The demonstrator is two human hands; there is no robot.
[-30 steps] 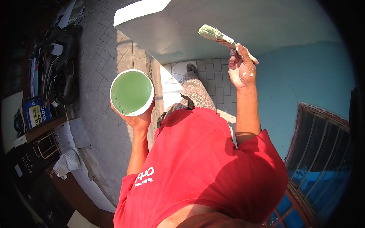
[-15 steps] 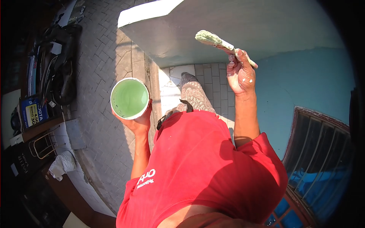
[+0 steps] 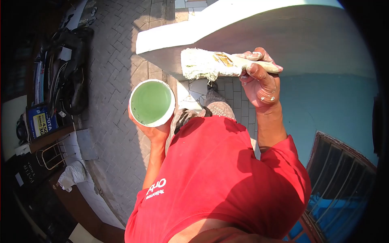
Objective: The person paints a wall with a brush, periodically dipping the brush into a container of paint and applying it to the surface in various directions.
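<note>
My left hand (image 3: 156,131) is wrapped round a white paint bucket (image 3: 172,108) from below and behind, its open top facing me. Pale green liquid (image 3: 151,102) fills much of what shows inside. In my right hand (image 3: 263,83) is a wide paintbrush (image 3: 229,64), gripped by its handle between thumb and fingers. Its bristles (image 3: 198,64) point left, frayed and coated in whitish paint. White specks of paint mark my right thumb and palm. The brush is in front of a low wall (image 3: 308,38) and does not appear to touch it.
A sunlit white ledge (image 3: 170,37) tops the low wall ahead. On the right are a teal wall (image 3: 320,101) and a barred window (image 3: 340,174). Grey paving (image 3: 111,81) runs along the left, beside a motorcycle (image 3: 73,69) and a white cloth (image 3: 73,175).
The brush has turned from slanting up and away to nearly level, showing its broad side nearer to me. The bucket has shifted slightly right in view. The white ledge now shows more.
</note>
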